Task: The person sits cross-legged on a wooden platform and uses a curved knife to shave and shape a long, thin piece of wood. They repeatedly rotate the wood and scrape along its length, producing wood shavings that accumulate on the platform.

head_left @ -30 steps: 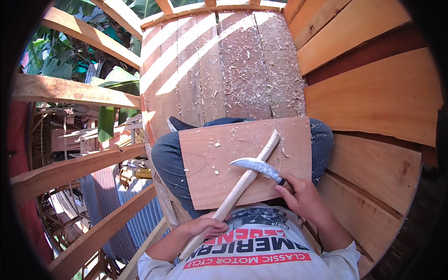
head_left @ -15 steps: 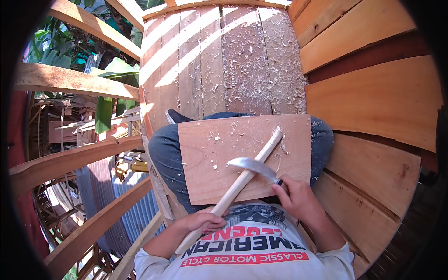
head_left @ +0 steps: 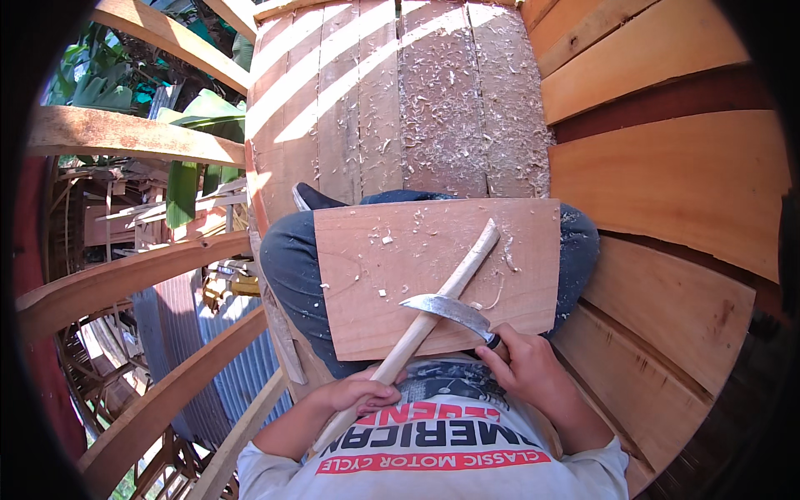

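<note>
The left hand (head_left: 360, 392) is closed around the low end of a long pale wooden stick (head_left: 425, 321), which lies slanted across a flat brown wooden board (head_left: 375, 283) on the lap. The right hand (head_left: 523, 367) grips a curved metal knife (head_left: 446, 307); its handle is hidden in the fist, and the blade touches the stick.

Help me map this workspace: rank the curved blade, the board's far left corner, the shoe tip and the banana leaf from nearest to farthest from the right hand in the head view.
From the right hand:
1. Curved blade, just up-left, held.
2. Board far left corner, upper left.
3. Shoe tip, beyond that corner.
4. Banana leaf, far upper left, outside the planks.
</note>
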Tool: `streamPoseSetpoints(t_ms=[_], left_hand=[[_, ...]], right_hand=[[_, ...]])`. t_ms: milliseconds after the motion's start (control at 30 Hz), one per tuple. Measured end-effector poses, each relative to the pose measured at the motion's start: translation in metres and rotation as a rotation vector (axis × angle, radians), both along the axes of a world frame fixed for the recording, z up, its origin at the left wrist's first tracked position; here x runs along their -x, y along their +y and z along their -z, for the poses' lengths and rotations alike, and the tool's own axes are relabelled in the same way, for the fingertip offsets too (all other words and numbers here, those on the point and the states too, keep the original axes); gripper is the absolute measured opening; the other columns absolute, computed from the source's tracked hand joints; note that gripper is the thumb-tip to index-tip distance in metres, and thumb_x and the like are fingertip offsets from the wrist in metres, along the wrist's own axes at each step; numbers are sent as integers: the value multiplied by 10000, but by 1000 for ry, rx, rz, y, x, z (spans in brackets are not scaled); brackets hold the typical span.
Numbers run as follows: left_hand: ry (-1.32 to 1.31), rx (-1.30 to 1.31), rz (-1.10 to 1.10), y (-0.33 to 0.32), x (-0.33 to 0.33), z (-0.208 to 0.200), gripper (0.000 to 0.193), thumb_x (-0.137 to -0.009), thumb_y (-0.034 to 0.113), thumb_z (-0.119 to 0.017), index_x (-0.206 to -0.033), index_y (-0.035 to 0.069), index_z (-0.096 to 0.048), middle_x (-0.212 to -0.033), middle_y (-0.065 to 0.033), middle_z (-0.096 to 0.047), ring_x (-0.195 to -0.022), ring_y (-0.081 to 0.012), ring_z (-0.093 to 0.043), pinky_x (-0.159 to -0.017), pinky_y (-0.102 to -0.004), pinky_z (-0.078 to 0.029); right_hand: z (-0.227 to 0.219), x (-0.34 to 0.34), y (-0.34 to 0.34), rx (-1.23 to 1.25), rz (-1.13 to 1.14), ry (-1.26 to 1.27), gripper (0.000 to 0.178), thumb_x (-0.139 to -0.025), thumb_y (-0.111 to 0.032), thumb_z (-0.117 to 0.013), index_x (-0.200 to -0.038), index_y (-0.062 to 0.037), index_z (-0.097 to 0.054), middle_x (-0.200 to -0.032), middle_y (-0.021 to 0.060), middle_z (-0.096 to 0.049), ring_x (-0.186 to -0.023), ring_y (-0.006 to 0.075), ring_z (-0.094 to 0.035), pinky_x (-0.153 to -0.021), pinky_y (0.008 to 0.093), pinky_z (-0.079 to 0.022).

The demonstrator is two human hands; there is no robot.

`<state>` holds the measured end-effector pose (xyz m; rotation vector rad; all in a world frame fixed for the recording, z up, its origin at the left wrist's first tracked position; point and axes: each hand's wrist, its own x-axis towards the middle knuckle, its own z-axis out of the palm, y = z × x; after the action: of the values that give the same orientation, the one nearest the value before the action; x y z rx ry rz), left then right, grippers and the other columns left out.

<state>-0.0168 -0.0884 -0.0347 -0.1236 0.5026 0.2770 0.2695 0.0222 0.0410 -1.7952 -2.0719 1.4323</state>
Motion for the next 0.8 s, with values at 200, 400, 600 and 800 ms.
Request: streamPoseSetpoints(t_ms=[200,400,600,800], left_hand=[[2,-17,11,4,0,-2,317,-905,207,-563,-1065,82,-320,-637,26,-383,-462,-33,-352,-399,-167,-259],[-19,-62,17,0,1,1,326,-908,206,-571,-1065,71,-320,-634,31,-376,-463,-31,-348,-399,-161,-263],[-2,-48,-12,0,-3,2,325,-907,210,-576,-1061,68,-327,-627,32,-382,-452,-29,-349,-392,-165,-259],[14,-47,-14,-1,-3,1,328,-905,213,-576,-1065,66,-330,-628,36,-377,-455,-29,-343,-390,-168,-245]], right_hand=[[6,7,-3,-29,-100,19,227,-918,-203,-613,-878,8,-539,-606,213,-588,-597,409,-620,-535,465,-476],[14,3,10,-54,82,-29,232,-921,-205,-608,-863,4,-523,-611,225,-589,-609,422,-622,-554,471,-485],[13,4,20,-58,14,-73,244,-921,-233,-600,-861,-6,-534,-637,208,-605,-630,414,-627,-577,478,-487],[14,3,21,-32,192,-72,236,-928,-226,-589,-870,-1,-545,-656,214,-611,-614,416,-620,-561,472,-481]])
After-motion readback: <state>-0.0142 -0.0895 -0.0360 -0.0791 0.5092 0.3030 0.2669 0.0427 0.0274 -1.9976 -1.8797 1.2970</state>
